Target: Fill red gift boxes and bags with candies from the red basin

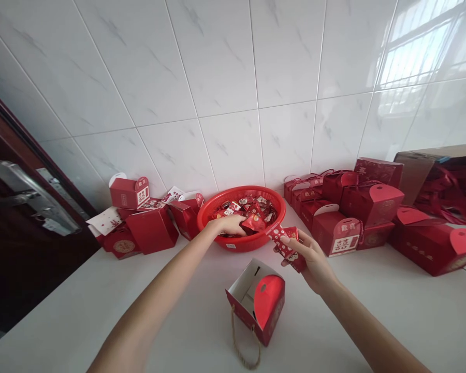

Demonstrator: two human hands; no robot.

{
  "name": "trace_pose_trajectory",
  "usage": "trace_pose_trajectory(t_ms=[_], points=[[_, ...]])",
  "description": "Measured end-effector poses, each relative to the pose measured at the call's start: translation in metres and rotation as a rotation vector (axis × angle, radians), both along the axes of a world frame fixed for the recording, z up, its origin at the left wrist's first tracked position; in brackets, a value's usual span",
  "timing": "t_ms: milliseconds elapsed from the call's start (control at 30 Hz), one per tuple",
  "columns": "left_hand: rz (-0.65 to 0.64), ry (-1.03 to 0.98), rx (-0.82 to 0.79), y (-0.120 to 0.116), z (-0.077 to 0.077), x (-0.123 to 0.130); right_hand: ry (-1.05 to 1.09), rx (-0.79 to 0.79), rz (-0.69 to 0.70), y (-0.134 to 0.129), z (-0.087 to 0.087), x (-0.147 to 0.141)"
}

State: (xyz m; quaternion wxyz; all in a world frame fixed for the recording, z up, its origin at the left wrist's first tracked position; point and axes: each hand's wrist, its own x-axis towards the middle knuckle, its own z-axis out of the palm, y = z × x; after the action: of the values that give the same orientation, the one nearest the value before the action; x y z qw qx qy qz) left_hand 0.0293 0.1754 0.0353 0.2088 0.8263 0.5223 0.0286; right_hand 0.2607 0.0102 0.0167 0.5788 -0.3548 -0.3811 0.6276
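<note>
Centre: left hand (233, 225) touches a shiny packet (255, 220) at the basket (250, 242), its closure I cannot tell. Right of centre: right hand (309, 254) clasps red packets (289, 250) beneath its thumb.

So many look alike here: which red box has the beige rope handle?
The box standing alone in front of the basket; the other red boxes sit to the basket's left or right.

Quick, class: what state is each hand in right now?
Left hand: at a red packet in the basket; grip can't be told.
Right hand: closed, holding red packets.
</note>
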Motion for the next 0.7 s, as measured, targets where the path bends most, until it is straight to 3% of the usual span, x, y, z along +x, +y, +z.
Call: trace_pose_trajectory(t_ms=[200,400,700], points=[[0.033,0.131,0.14,0.023,0.005,-0.008,-0.024,-0.007,-0.011,-0.001,0.002,0.001],[0.004,0.16,0.196,0.024,-0.001,-0.019,-0.059,-0.006,0.007,-0.003,0.002,0.001],[0.015,0.065,0.236,0.031,-0.002,0.002,-0.074,-0.012,-0.008,0.001,-0.003,-0.002]])
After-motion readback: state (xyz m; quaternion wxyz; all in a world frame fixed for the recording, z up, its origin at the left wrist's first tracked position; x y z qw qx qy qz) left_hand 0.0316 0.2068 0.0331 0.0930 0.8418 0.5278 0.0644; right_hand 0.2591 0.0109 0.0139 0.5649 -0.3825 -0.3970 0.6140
